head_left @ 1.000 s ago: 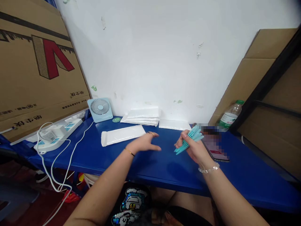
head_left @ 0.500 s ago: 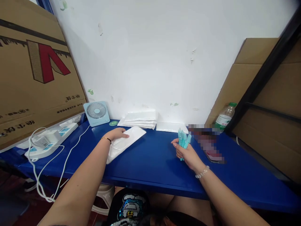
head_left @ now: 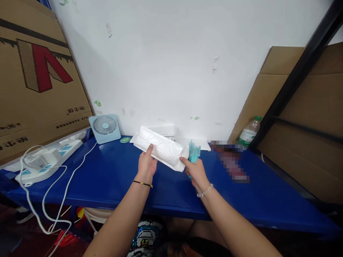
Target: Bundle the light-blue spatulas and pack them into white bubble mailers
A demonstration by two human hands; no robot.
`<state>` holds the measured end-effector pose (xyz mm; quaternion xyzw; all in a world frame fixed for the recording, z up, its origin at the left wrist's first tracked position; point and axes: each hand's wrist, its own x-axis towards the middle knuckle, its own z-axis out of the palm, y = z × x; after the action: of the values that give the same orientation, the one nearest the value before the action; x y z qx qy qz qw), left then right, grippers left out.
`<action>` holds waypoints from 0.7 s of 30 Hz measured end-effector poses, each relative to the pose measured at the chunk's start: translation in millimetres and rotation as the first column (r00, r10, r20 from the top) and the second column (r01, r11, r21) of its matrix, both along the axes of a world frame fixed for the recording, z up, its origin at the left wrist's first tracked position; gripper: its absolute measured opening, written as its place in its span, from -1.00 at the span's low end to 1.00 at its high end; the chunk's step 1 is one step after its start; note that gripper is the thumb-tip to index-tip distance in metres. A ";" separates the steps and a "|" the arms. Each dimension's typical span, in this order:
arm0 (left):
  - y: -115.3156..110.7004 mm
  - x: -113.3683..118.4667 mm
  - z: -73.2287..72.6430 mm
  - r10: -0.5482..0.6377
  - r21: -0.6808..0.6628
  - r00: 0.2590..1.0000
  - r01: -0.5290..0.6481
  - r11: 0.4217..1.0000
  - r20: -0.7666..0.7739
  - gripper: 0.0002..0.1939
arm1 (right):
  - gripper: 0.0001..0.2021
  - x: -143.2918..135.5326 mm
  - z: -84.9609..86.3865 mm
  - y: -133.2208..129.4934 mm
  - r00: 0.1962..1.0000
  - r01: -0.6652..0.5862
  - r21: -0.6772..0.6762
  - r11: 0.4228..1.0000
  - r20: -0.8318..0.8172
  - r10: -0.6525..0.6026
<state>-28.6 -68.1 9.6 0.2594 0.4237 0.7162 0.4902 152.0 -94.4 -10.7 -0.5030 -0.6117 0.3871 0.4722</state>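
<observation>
A white padded envelope [head_left: 163, 146] is raised over the blue table, tilted down to the right. My left hand [head_left: 147, 162] grips its lower edge, thumb on top. My right hand [head_left: 197, 171] holds a bunch of light-blue thin sticks [head_left: 194, 151], and its thumb and fingers touch the envelope's right end. Behind the envelope, partly hidden by it, lies a stack of white envelopes [head_left: 170, 130] against the wall. Another flat white envelope [head_left: 195, 144] lies to the right of the stack.
On the blue table [head_left: 107, 178] stand a small light-blue fan [head_left: 105, 125] and a white power strip [head_left: 48, 166] with cables at left. At right are a plastic bottle [head_left: 249, 134] and a blurred item [head_left: 232, 160]. Cardboard [head_left: 40, 89] leans at the left.
My left hand has lifted the envelope and moved it right, turning it. My right hand has moved left with the sticks and now touches the envelope. The view has shifted slightly.
</observation>
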 end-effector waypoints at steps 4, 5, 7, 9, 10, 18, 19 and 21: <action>-23.2 -19.2 0.8 0.291 0.246 0.618 -0.159 0.956 -0.731 -0.06 | -0.67 15.7 15.4 -0.7 0.939 0.060 -0.197 0.979 -0.321 -0.122; -26.9 -20.7 4.0 0.296 0.322 0.434 -0.016 0.947 -0.851 0.12 | -0.65 20.1 20.9 -2.2 0.936 0.015 -0.223 0.975 -0.339 -0.092; -30.0 -17.4 11.9 0.270 0.274 0.064 0.363 0.890 -0.961 0.32 | -0.63 28.2 30.5 -5.8 0.942 -0.072 -0.267 0.961 -0.336 -0.023; -28.0 -8.1 18.5 0.268 0.115 -0.200 0.558 0.822 -0.943 0.35 | -0.67 35.1 35.1 -9.0 0.947 -0.138 -0.298 0.945 -0.318 0.038; -25.9 -2.6 20.3 0.265 0.058 -0.276 0.582 0.811 -0.924 0.33 | -0.68 38.3 35.2 -10.0 0.949 -0.152 -0.305 0.940 -0.310 0.053; -15.9 22.3 22.8 0.118 -0.018 -0.264 0.463 0.886 -0.957 -0.44 | -0.73 67.4 53.6 -3.0 0.925 -0.013 -0.105 0.994 -0.379 -0.028; -15.4 23.6 25.5 0.092 -0.026 -0.230 0.462 0.887 -0.969 -0.47 | -0.75 70.2 65.5 -2.2 0.900 0.022 -0.013 1.000 -0.435 -0.026; -14.4 27.1 32.0 0.044 -0.028 -0.144 0.463 0.886 -0.989 -0.47 | -0.72 71.7 91.7 -2.2 0.871 0.082 0.156 0.984 -0.492 0.005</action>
<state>-1.5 -82.5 41.7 0.8467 0.4632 0.2520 0.0710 223.7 -96.5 81.1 -0.3578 -0.4929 0.4382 0.6611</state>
